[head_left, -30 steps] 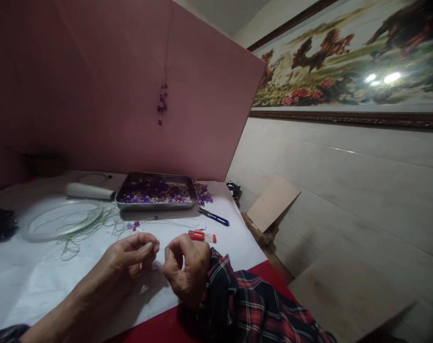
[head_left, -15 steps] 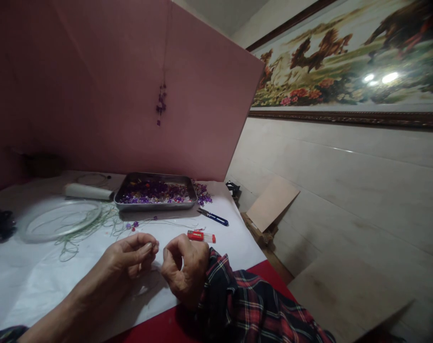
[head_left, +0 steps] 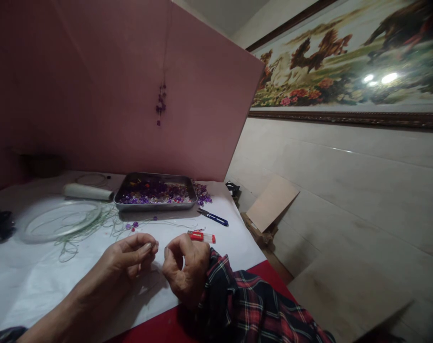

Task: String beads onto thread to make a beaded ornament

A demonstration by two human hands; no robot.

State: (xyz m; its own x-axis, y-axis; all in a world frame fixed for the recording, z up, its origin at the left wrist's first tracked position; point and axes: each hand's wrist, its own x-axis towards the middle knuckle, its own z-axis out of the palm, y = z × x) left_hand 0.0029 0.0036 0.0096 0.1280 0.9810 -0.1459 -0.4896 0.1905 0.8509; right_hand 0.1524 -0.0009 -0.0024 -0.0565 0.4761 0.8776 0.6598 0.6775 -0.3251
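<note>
My left hand [head_left: 132,257] is closed in a pinch, thumb against fingertips; what sits between them is too small to make out. Close to its right, my right hand [head_left: 186,269] also pinches, thumb and forefinger curled into a ring, with its contents unclear. A gap separates the two hands above the white table covering [head_left: 41,290]. Beyond them lie a few purple beads [head_left: 135,224] beside thin green thread [head_left: 71,245]. A red lighter [head_left: 202,237] lies just past my right hand, and blue-handled thread snips [head_left: 213,216] are farther back.
A metal tray [head_left: 155,206] holds many purple and clear beads, with more beads [head_left: 204,194] heaped at its right. To the left are a clear plastic ring [head_left: 34,236] and a pale cone [head_left: 87,191]. A bead strand [head_left: 161,102] hangs against the pink panel [head_left: 105,95].
Almost nothing differs. Both hands keep the same pinched pose, with only a very slight shift of the right hand.
</note>
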